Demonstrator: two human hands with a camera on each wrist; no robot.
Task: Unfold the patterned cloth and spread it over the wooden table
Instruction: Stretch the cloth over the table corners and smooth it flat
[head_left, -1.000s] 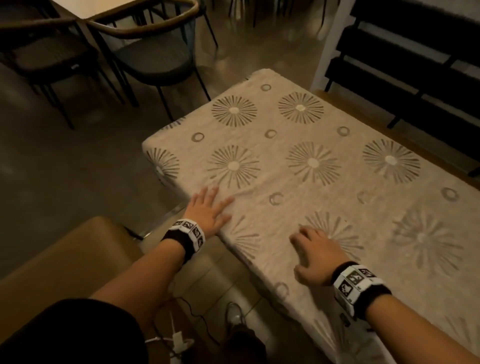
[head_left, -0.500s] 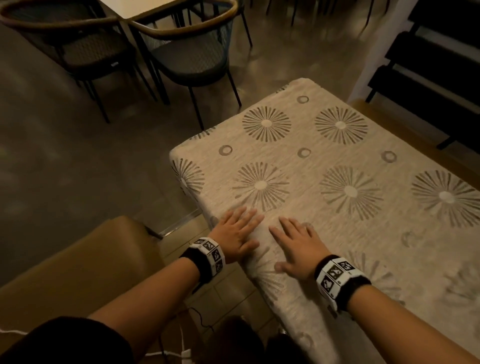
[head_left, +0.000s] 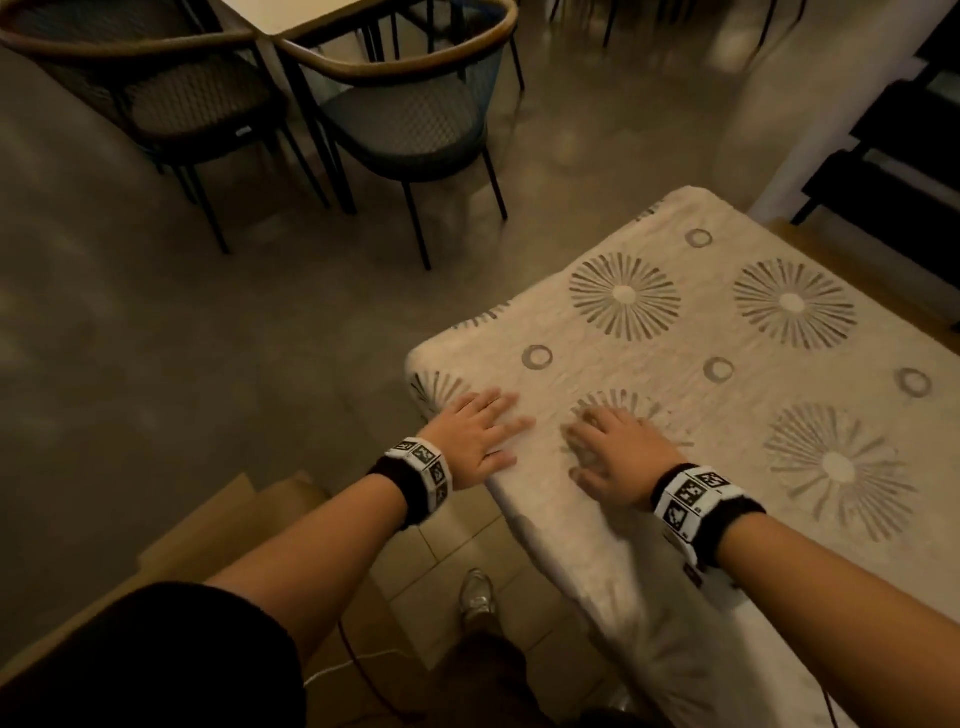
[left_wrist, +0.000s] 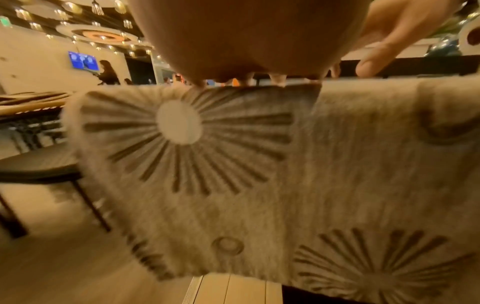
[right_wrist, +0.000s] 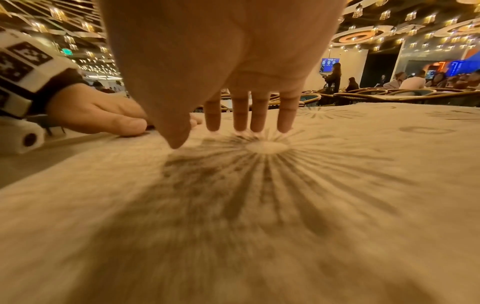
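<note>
The beige cloth with grey sunburst and ring prints lies spread over the table and hangs down its near side. A strip of bare wooden table shows along the far right edge. My left hand lies flat on the cloth at the table's near left corner, fingers straight. Just to its right, my right hand presses flat on a sunburst, fingers spread and straight. The cloth looks smooth under both palms.
Two dark woven chairs and a pale table stand on the floor to the far left. A brown padded seat is at my lower left. A cable and my shoe are on the tiles. A dark bench stands at right.
Both hands have slid leftward along the near edge toward the table's left corner, staying flat on the cloth. The right hand closed in beside the left.
</note>
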